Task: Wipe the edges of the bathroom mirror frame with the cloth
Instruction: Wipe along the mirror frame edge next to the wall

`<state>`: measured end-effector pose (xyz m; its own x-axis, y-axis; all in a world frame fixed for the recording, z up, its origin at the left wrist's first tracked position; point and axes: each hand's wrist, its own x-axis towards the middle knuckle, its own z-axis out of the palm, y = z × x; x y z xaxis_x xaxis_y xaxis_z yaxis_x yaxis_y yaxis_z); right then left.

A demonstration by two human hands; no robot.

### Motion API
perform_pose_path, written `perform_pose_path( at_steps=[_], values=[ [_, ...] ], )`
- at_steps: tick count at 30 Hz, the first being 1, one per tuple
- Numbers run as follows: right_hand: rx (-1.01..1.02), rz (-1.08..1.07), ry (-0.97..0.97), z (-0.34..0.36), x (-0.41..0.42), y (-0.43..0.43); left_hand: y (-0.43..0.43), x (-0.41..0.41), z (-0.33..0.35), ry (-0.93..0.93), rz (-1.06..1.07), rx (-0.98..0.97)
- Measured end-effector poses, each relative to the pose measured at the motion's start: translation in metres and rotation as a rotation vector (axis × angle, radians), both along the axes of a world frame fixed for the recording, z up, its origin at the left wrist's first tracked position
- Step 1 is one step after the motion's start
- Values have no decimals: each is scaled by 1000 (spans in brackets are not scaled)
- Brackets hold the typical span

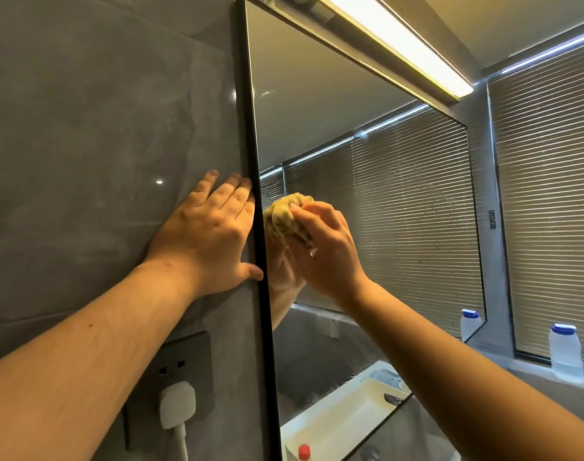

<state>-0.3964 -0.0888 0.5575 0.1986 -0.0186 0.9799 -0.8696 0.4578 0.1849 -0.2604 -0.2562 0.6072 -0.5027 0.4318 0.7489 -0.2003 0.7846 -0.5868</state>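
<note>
Beside the frame's left edge, the right hand clutches the cloth, left hand flat on the wall, most edges seemingly unwiped.

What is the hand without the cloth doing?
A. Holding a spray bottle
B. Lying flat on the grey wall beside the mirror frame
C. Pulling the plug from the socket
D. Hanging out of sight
B: the left hand lies spread on the grey wall, fingers against the black mirror frame.
</note>
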Motion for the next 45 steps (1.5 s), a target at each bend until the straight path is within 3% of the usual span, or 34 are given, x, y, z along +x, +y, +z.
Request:
perform_pose_path(
  at_steps=[3,6,9,12,16,20,23,25,29,36,39,42,45],
  values=[
    [62,142,-84,-14,4,9,-1,0,1,-33,-6,3],
    [-71,366,-384,-14,24,20,-2,2,-1,-71,-45,26],
    [-180,691,-700,-10,55,30,3,13,-3,22,-403,276],
    [-144,838,-792,-8,82,42,16,32,-5,112,-657,468],
    [-99,860,-728,-2,114,48,43,52,-11,-294,-721,539],
    [-53,755,-593,13,134,55,52,62,1,-326,-835,668],
    [-66,386,-437,25,137,66,52,75,14,-323,-783,774],
    [-88,258,-350,33,141,70,55,82,19,-444,-738,880],
    [-146,217,-268,44,154,65,62,91,20,-711,-865,1105],
    [-103,64,-173,31,149,62,61,103,25,-904,-1038,1380],
    [32,278,-245,27,151,66,62,102,22,-913,-1108,1476],
    [235,551,-462,23,157,73,64,102,20,-900,-1161,1401],
    [291,630,-556,19,157,74,64,103,20,-850,-1130,1351]
  ],
)
